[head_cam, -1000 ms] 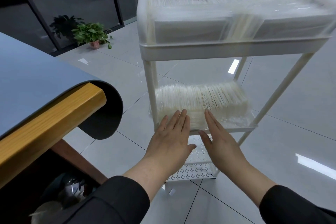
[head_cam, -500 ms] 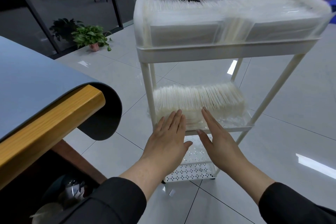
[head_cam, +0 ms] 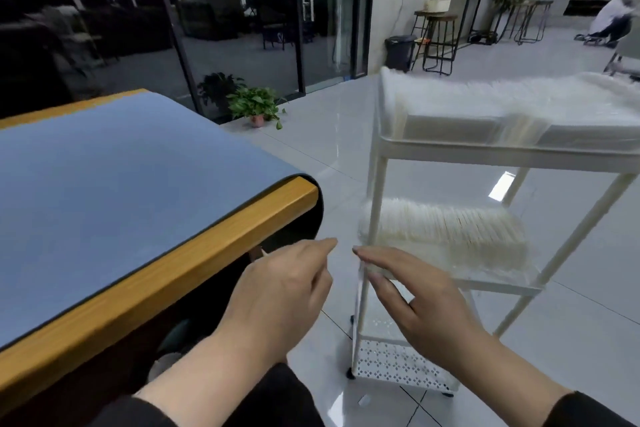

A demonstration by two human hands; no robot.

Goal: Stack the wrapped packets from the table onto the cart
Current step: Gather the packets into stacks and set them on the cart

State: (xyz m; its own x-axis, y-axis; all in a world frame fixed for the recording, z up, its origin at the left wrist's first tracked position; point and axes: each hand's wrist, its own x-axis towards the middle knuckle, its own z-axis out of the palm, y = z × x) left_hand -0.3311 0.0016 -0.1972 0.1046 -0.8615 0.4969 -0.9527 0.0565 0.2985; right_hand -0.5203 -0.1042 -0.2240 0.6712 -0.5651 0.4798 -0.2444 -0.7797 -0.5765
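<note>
L hand [head_cam: 277,291]: nearest, dark sleeve at wrist, palm down, grip loose w/ fingers half straight, index reaching fwd; held nothing.
R hand [head_cam: 420,302]: beside it, just apart, grip flat and relaxed, fingers pointing left across the cart's front post; held nothing. Whether fingertips touched the post: can't tell, blurred.
Cart [head_cam: 450,152]: white, three tiers on slim posts, stood on the floor right of the table, small casters at bottom; bottom tier a perforated tray.
Mid-shelf packets [head_cam: 446,230]: thin wrapped packets stood on edge, packed face to face in one row; row's long axis ran left-right along the shelf, packet faces turned toward the shelf ends, edges up. Just behind the R hand.
Top-tier packets [head_cam: 512,104]: same way, on edge, long row running left-right across the whole tier, tops fuzzy from blur.
Table [head_cam: 194,253]: left of cart, wood edge, blue-grey mat [head_cam: 114,184] over the top, mat corner drooping off the near-right end.
Floor [head_cam: 311,149]: glossy pale tile, light glare.
Room, far: potted plant [head_cam: 258,106] by dark glass doors; black bin [head_cam: 400,52] and stools [head_cam: 438,42] by a white wall; a person crouched far right.
</note>
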